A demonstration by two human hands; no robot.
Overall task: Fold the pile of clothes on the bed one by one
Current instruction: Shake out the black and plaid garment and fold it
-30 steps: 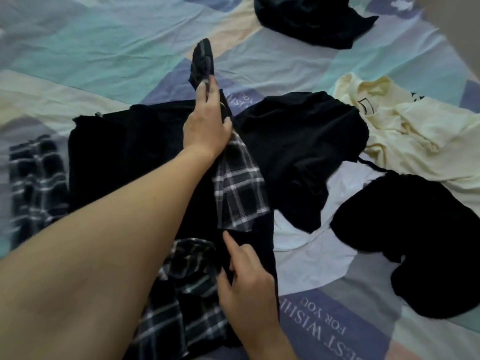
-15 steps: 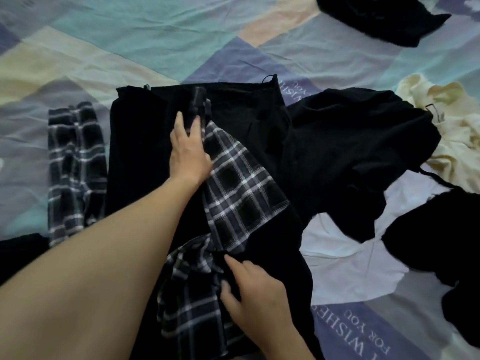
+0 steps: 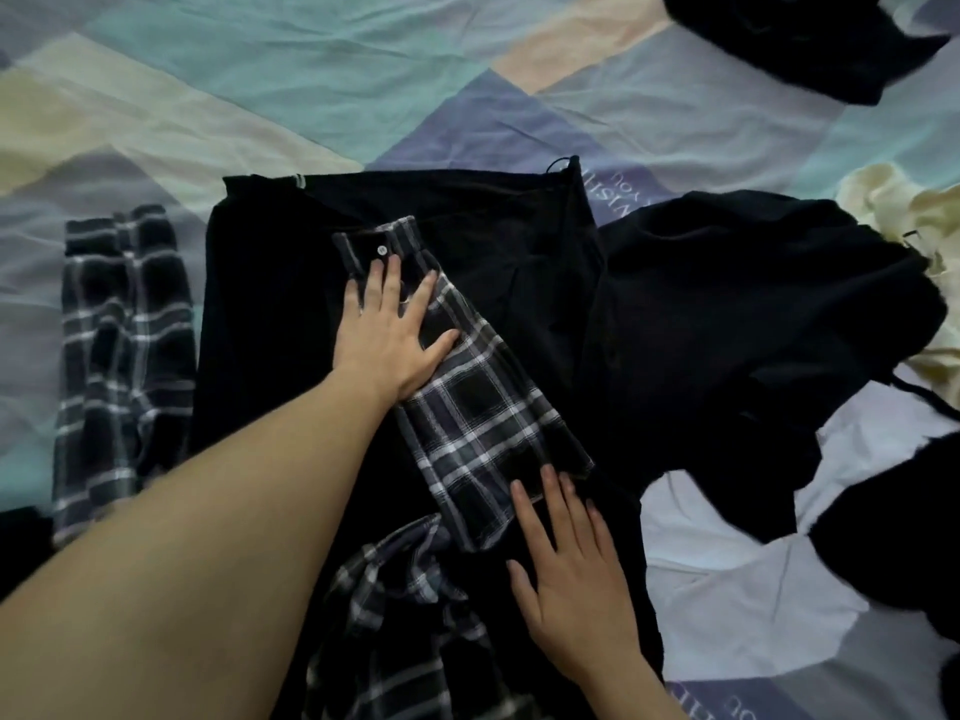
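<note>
Plaid sleeve (image 3: 467,407), black with pale lines, lies folded diagonally across the black back of the shirt (image 3: 291,314) spread flat mid-bed; cuff with a small white button points up toward the shirt's far hem; left hand (image 3: 387,332) rests flat on the sleeve near the cuff, fingers straight and spread, holding nothing; right hand (image 3: 566,574) lies flat at the sleeve's lower end, fingertips touching its edge, palm on black cloth, fingers straight, also gripping nothing; second plaid sleeve (image 3: 119,366) stretches out left of the shirt body on the sheet; more plaid cloth bunches below between the two forearms; black garment (image 3: 737,324) crumpled just right of the shirt, touching it; white garment (image 3: 727,589) under it, lower right; cream garment (image 3: 904,210) at right edge; another dark garment (image 3: 800,39) top right, well apart; bedsheet (image 3: 260,70) in teal, cream and lilac patches with printed lettering.
</note>
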